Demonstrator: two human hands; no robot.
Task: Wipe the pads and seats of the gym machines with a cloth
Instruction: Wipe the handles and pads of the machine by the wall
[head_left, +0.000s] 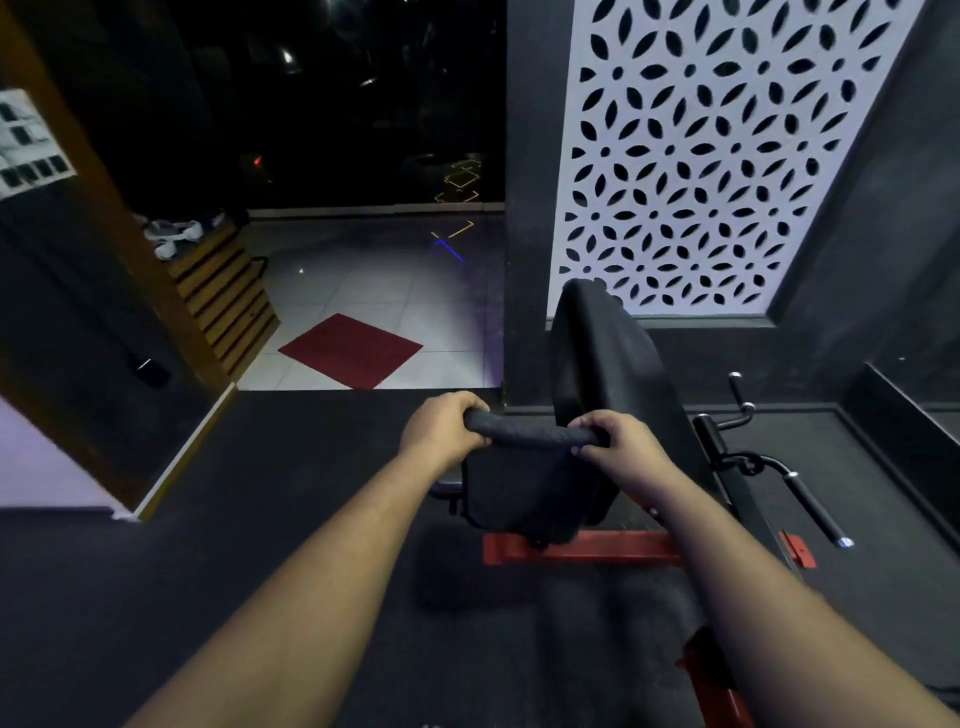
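Both hands are out front, each curled tight around a dark cloth (530, 436) that looks rolled or twisted into a rope between them: left hand (441, 428) grips one end, right hand (621, 452) pinches the other, with the rest of the cloth hanging down below. Cloth is held in the air just in front of the machine's black back pad (602, 364), which stands upright and tilted; can't tell if the cloth touches it. Seat (519, 509) sits low behind the hanging cloth, mostly hidden. Judging by this, wiping on this machine isn't under way — cloth looks like it's being wrung or readied, so pad and seat are both likely left to do; no way to tell what's clean in this dim light. Around: red frame bar (582, 551) at the base, a black handle with chrome tip (815, 512) to the right, patterned white wall panel (717, 156) behind, red mat (350, 351) on the tiled floor, wooden slatted stand (228, 296) on the left. The handle and frame crowd the right side of the seat.
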